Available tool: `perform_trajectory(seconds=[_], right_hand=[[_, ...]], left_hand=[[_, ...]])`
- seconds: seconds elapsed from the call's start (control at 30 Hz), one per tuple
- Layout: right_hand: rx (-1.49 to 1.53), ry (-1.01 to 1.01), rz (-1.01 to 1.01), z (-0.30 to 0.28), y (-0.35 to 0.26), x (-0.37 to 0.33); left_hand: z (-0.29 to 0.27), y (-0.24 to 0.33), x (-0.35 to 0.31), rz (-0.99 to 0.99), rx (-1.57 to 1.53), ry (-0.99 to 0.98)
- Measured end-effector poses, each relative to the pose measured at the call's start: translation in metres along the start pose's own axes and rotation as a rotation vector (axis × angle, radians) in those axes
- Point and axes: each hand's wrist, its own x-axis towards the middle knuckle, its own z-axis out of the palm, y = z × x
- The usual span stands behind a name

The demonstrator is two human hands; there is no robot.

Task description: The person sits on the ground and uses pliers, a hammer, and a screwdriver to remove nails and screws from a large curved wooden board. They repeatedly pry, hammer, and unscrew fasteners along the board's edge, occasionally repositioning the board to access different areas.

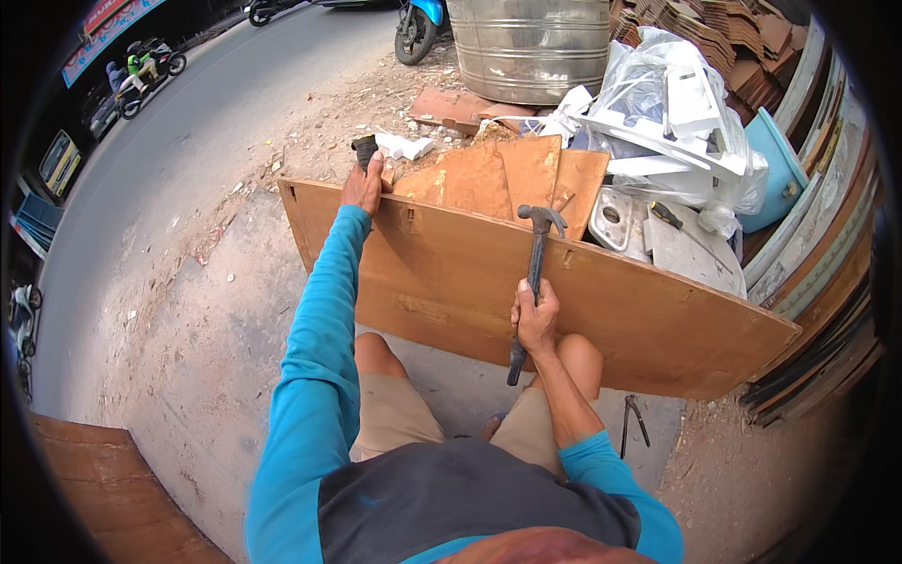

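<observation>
A long brown wooden panel (489, 282) stands on its edge across the front of my knees. At its far left, my left hand (363, 191) is closed round a tool with a thick black handle (365, 148); its lower part is hidden by the hand and the panel. My right hand (536, 318) grips the shaft of a claw hammer (536, 258), held upright before the panel, head at the top. On the ground to the right of my legs lies a pair of pincers (632, 420), handles apart.
Beyond the panel lean brown boards (489, 179), beside a white plastic-wrapped heap (667, 122), a light blue bucket (775, 174) and a large metal drum (517, 47). A screwdriver (666, 215) lies on a grey sheet. Another panel (113, 489) is at lower left; a road with motorbikes runs along the left.
</observation>
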Motion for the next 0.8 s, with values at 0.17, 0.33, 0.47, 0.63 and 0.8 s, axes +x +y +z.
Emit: perform_trajectory(seconds=[0.17, 0.33, 0.47, 0.63, 0.8], right_hand=[[-0.123, -0.032, -0.113, 0.004, 0.044, 0.011], [-0.257, -0.022, -0.001, 0.006, 0.050, 0.013], [-0.304, -0.014, -0.113, 0.000, 0.041, 0.010], [-0.379, -0.054, -0.121, -0.017, 0.024, 0.019], [-0.548, -0.053, -0.031, -0.014, 0.009, 0.023]], left_hand=[[-0.017, -0.009, 0.008, -0.102, -0.114, -0.038], [-0.024, -0.018, 0.007, -0.129, -0.042, -0.048], [-0.020, -0.003, -0.009, -0.045, 0.092, -0.048], [-0.021, 0.010, -0.002, 0.005, -0.041, -0.129], [-0.009, 0.030, 0.020, 0.173, -0.571, -0.229]])
